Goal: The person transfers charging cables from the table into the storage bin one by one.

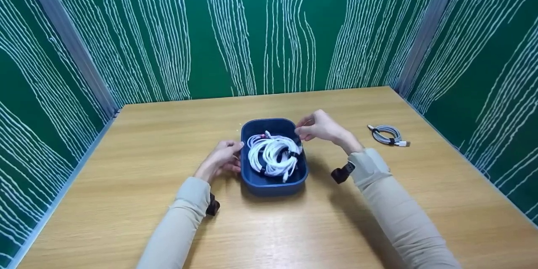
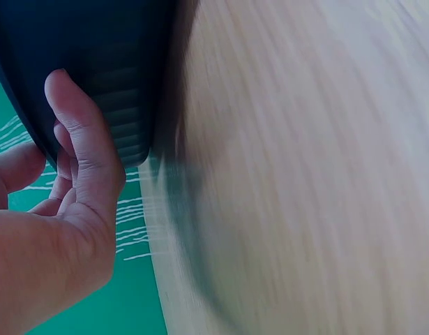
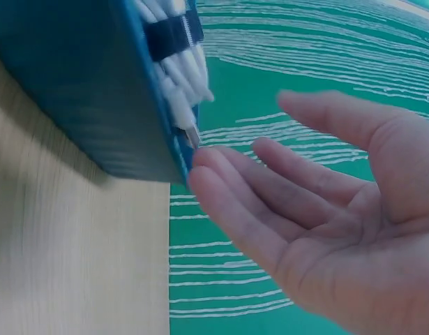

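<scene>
Left hand (image 1: 220,157): at the bin's left side, thumb at the rim and little finger laid along the outer wall; whether it pinches the rim or only steadies it, I cannot tell.
Right hand (image 1: 321,128): thumb spread well apart from the fingers, pinching nothing in the right wrist view; the fingertips (image 3: 206,187) are at the right rim, touching or just beside it.
Blue bin (image 1: 273,190): upright on the wooden bench (image 1: 176,130), between the 2 hands; its long axis runs away from the person.
White cables (image 1: 269,155): coiled and strapped inside the bin, piled against its right wall.
Grey USB cable (image 1: 386,127): coiled on the bench, well apart to the right.
Snag risk: a metal-tipped connector (image 3: 192,135) lies right at the rim near the fingers; a sideways brush could hook it and drag a coil out.
Tip risk: a harder push by either hand could slide or tilt the bin, I judge.
White plug (image 1: 285,177): points toward the person.
USB-A plug (image 1: 404,143): points right and slightly toward the person; the grey cable's long axis runs from far left to near right, its other end pointing left and away.
</scene>
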`<move>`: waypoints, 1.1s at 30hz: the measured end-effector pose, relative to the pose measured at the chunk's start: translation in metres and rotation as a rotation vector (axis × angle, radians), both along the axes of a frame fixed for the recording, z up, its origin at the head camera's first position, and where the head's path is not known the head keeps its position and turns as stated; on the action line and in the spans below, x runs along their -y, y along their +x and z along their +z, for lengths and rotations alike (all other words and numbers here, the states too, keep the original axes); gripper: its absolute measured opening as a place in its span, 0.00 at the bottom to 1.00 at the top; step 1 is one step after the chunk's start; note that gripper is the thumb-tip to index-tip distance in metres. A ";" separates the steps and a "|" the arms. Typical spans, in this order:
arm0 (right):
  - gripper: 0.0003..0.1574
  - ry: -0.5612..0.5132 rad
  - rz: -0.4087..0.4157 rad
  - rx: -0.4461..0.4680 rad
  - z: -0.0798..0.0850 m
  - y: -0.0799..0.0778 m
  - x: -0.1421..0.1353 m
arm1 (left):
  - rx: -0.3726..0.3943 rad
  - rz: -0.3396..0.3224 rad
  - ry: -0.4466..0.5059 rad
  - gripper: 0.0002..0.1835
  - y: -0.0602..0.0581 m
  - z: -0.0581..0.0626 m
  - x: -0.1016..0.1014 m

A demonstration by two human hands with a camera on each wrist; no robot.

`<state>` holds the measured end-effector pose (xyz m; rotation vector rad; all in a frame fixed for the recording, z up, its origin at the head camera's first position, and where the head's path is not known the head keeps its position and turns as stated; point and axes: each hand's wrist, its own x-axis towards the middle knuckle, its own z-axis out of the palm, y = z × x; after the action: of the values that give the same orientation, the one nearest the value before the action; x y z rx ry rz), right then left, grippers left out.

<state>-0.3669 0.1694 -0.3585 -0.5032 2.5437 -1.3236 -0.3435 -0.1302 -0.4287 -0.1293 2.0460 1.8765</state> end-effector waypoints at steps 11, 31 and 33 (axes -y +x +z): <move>0.12 0.044 -0.216 -0.253 -0.020 -0.007 -0.060 | 0.020 -0.001 -0.001 0.15 0.000 -0.007 0.000; 0.16 0.599 -0.326 -0.135 -0.043 -0.005 -0.180 | 0.009 -0.003 -0.005 0.11 -0.001 0.003 0.002; 0.19 0.599 -0.332 -0.121 -0.047 -0.005 -0.183 | 0.008 -0.010 -0.001 0.10 -0.001 0.003 0.001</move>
<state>-0.3717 0.3519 -0.4053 -0.0415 3.0250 -0.5484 -0.3442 -0.1316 -0.4261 -0.1257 2.0391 1.8657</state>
